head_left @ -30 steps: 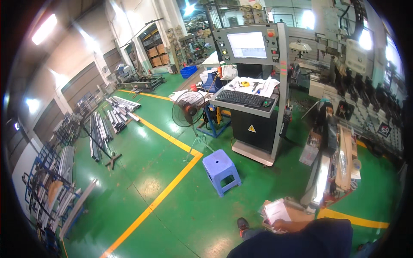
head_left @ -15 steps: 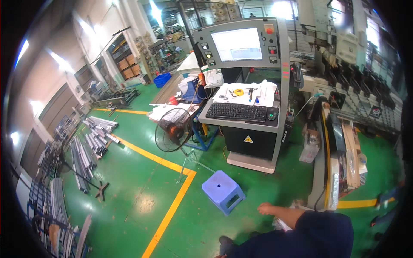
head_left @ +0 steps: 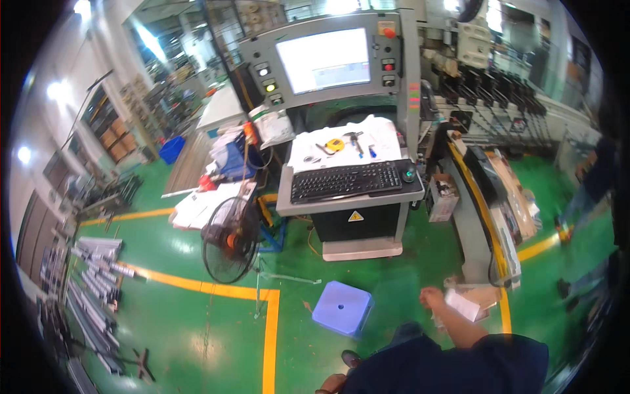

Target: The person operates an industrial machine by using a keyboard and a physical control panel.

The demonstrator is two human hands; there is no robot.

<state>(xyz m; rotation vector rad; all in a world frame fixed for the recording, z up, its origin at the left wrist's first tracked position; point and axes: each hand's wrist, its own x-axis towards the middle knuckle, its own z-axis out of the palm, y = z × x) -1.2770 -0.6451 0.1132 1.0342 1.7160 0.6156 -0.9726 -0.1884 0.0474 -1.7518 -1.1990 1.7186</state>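
Observation:
My right hand (head_left: 432, 299) hangs low at my right side with its fingers curled in, and no object shows in it. It is nearest to a blue plastic stool (head_left: 342, 308) on the green floor, apart from it. At the bottom edge, my left hand (head_left: 333, 383) is only partly in view, its fingers hidden. Ahead stands a grey machine console with a lit screen (head_left: 323, 60). On its shelf are a black keyboard (head_left: 348, 182) and a mouse (head_left: 408, 172). Behind them, a white cloth (head_left: 380, 136) bears a yellow tape measure (head_left: 335, 145) and a hammer (head_left: 354, 139).
A black fan (head_left: 230, 241) stands left of the console, by a table with papers (head_left: 213, 207). Metal profiles (head_left: 92, 308) lie at far left. On the right are a long machine bed (head_left: 482, 220), flat cardboard (head_left: 482, 295) and another person (head_left: 594, 177).
The view has turned right and come closer to the console and stool. My left hand now shows more at the bottom edge. A person has come into view at the right.

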